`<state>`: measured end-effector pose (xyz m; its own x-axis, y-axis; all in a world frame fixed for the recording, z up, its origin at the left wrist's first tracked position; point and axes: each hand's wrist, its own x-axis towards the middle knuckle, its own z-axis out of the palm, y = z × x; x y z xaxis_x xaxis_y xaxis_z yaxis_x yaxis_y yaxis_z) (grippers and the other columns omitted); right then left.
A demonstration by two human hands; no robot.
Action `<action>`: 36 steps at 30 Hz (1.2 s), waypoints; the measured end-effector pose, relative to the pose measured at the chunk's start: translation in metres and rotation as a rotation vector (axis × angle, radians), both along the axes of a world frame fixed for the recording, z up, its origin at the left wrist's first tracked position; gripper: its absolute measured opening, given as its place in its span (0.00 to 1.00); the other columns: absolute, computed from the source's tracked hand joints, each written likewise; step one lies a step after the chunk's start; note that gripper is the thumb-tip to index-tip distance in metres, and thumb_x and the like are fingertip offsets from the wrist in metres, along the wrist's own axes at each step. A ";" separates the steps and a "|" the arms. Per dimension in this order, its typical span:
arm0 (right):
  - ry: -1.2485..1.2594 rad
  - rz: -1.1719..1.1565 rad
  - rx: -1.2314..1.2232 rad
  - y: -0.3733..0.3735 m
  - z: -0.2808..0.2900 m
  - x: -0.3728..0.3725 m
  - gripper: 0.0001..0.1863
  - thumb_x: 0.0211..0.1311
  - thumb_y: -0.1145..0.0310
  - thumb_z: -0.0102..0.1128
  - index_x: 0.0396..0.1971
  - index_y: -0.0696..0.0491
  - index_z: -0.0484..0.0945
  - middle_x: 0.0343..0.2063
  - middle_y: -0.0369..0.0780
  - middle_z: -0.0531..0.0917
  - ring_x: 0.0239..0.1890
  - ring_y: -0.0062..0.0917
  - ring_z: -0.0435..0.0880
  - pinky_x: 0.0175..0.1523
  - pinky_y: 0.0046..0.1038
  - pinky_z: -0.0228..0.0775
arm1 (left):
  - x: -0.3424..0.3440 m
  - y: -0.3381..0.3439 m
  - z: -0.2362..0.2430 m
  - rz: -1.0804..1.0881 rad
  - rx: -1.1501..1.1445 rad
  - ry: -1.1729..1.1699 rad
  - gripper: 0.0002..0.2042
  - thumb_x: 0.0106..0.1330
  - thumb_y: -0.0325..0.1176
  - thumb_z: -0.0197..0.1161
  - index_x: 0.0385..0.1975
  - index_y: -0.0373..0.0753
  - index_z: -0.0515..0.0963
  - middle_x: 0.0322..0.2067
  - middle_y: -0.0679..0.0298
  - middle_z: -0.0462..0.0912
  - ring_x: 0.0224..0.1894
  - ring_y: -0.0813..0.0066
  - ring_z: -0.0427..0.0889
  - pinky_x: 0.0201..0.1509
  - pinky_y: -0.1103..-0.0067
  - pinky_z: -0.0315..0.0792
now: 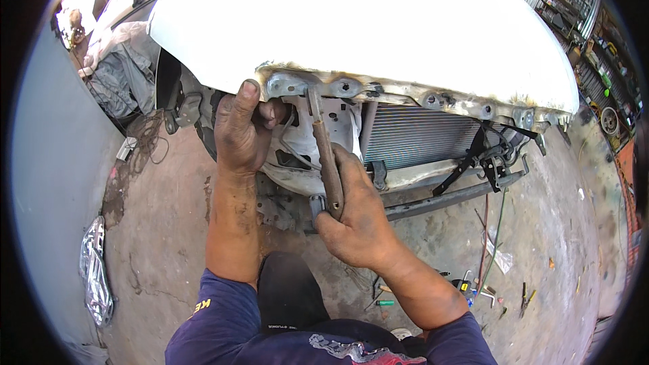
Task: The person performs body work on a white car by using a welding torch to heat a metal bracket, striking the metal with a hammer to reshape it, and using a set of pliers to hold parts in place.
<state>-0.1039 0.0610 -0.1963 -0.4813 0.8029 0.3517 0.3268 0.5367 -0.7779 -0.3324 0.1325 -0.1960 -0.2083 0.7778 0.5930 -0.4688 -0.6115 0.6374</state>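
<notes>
My right hand (pixel 358 213) is closed firmly round a rust-brown tool (pixel 327 165), its narrow grey end reaching up to the bare-metal lip (pixel 289 85) along the front edge of the white panel (pixel 368 20). Whether that end bites the lip or merely rests against it, I cannot tell. My left hand (pixel 240 131) grips the same edge just beside it, thumb over the front and fingers curled under (mostly hidden from me). The panel sits ahead of me, above the finned radiator (pixel 422 135).

The worry, as I judge it, is a slip: if the tool's end skids off that rough metal under a hard pull, it could strike my left fingers, which are bare and close by. Too much leverage at one spot might bend or tear the lip near its holes. A stray swing rightward could dent the radiator's thin fins.
</notes>
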 end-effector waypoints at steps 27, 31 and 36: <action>0.154 -0.119 -0.026 -0.018 -0.013 -0.020 0.50 0.56 0.73 0.65 0.76 0.73 0.50 0.62 0.63 0.69 0.68 0.60 0.69 0.77 0.50 0.62 | -0.001 -0.001 0.002 -0.029 -0.015 -0.006 0.17 0.85 0.47 0.58 0.44 0.38 0.82 0.25 0.70 0.74 0.30 0.75 0.71 0.41 0.74 0.67; 0.158 -0.149 -0.095 -0.024 -0.005 -0.029 0.50 0.58 0.72 0.66 0.76 0.74 0.50 0.62 0.65 0.69 0.70 0.61 0.68 0.78 0.51 0.62 | -0.002 -0.002 0.004 0.017 -0.013 0.053 0.17 0.84 0.47 0.59 0.48 0.38 0.84 0.25 0.70 0.76 0.29 0.77 0.71 0.39 0.76 0.67; 0.139 -0.148 -0.080 -0.030 0.001 -0.027 0.50 0.59 0.70 0.67 0.75 0.73 0.50 0.63 0.65 0.69 0.69 0.63 0.70 0.76 0.51 0.66 | 0.000 -0.008 0.018 -0.004 -0.075 0.038 0.19 0.83 0.48 0.59 0.49 0.36 0.84 0.25 0.69 0.79 0.28 0.76 0.75 0.34 0.80 0.69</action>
<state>-0.1311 0.0310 -0.1953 -0.3074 0.8893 0.3386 0.2845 0.4255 -0.8591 -0.3322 0.1249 -0.1784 -0.1837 0.8208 0.5409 -0.4452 -0.5601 0.6986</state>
